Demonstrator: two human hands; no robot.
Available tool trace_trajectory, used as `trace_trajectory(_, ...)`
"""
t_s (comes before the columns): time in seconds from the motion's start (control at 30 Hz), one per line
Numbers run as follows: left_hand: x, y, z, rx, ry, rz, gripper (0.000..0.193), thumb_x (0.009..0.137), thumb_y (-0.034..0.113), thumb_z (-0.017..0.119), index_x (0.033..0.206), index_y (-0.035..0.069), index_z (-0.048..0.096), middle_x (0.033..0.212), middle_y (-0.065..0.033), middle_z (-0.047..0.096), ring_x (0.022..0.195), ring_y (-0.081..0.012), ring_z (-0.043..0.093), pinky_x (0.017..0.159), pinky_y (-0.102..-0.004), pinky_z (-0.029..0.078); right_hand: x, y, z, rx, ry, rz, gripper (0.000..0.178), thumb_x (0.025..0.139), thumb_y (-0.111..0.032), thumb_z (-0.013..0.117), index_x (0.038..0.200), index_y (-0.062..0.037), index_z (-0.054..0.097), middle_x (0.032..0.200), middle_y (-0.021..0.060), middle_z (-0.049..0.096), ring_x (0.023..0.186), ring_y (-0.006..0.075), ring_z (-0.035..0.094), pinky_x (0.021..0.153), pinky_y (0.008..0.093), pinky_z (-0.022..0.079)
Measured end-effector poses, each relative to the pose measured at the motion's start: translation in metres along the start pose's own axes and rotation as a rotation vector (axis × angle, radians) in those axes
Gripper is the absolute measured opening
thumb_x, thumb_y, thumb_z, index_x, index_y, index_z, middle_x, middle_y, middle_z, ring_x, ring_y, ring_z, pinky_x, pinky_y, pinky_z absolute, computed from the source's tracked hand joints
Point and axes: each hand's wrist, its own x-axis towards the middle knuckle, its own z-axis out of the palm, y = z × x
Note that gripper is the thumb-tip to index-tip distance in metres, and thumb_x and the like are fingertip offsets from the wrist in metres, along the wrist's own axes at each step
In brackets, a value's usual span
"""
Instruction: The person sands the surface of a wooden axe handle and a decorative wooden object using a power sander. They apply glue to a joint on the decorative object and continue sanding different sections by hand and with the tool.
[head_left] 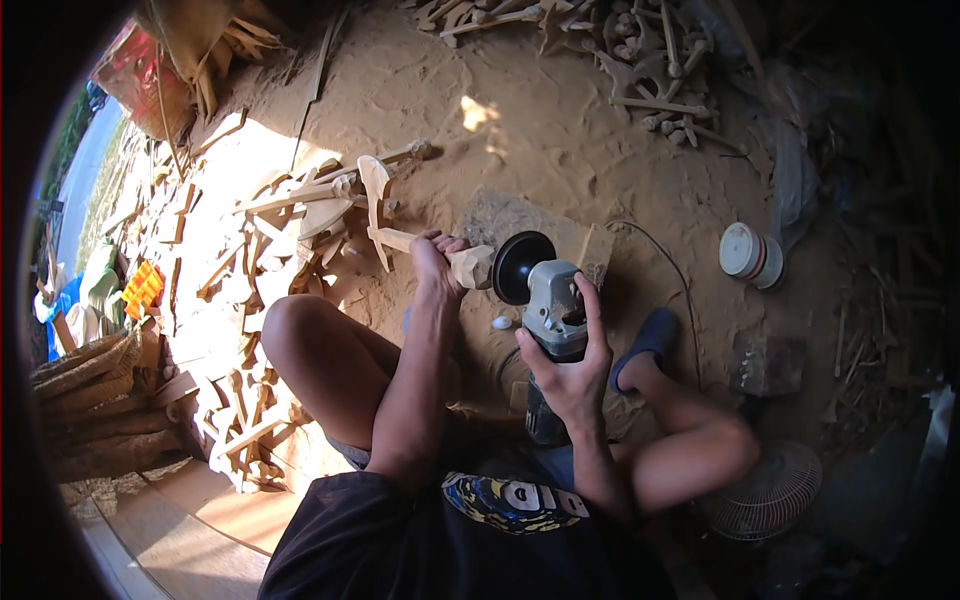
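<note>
My left hand (pixel 440 262) is closed around a pale carved wooden piece (pixel 472 268), whose faceted, knobby end points right. A slim shaft comes out of the hand's left side and meets a curved, flat wooden part; I cannot tell whether that part is joined to it. In my right hand (pixel 572 378) is a grey and black angle grinder (pixel 555 308), with thumb and fingers wrapped about its head. Its round black disc (pixel 524 266) is right at the knobby end, touching or nearly so. A small white object (pixel 502 322) lies on the ground below the disc.
Cut wooden pieces (pixel 250 425) heap up at the left, and more (pixel 665 75) lie at the far right. A flat board (pixel 520 215) rests beyond the grinder. A cable (pixel 672 262), a white tub (pixel 742 252) and a fan (pixel 768 490) are on the right.
</note>
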Motion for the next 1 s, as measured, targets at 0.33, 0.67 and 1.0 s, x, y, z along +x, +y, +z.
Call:
trace_trajectory(0.33, -0.002, 0.009, 0.002, 0.086, -0.007, 0.018, 0.035, 0.099, 0.015, 0.046, 0.069, 0.02, 0.029, 0.058, 0.0073, 0.026, 0.044, -0.0087, 0.025, 0.041, -0.0262, 0.033, 0.0, 0.005, -0.008, -0.045, 0.03, -0.071, 0.082, 0.081, -0.007, 0.084, 0.154, -0.0009, 0.045, 0.132, 0.0178, 0.066, 0.114, 0.0226, 0.066, 0.102, 0.037, 0.053)
trace_trajectory(0.67, -0.021, 0.001, 0.02, 0.242, 0.064, 0.306, 0.02, 0.098, 0.018, 0.053, 0.084, 0.015, 0.039, 0.061, 0.0039, 0.031, 0.046, -0.01, 0.031, 0.041, -0.0285, 0.033, -0.006, -0.006, -0.006, -0.148, -0.074, -0.109, 0.083, 0.082, -0.013, 0.085, 0.155, -0.0088, 0.048, 0.126, 0.0221, 0.073, 0.11, 0.0301, 0.075, 0.095, 0.0412, 0.059)
trace_trajectory(1.0, -0.029, 0.0, 0.022, 0.269, 0.088, 0.324, 0.032, 0.099, 0.017, 0.052, 0.073, 0.019, 0.034, 0.059, 0.0061, 0.028, 0.045, -0.0092, 0.028, 0.042, -0.0275, 0.031, -0.005, -0.013, -0.007, -0.239, -0.065, -0.079, 0.082, 0.083, -0.012, 0.084, 0.156, -0.0071, 0.046, 0.13, 0.0228, 0.071, 0.114, 0.0287, 0.074, 0.097, 0.04, 0.057)
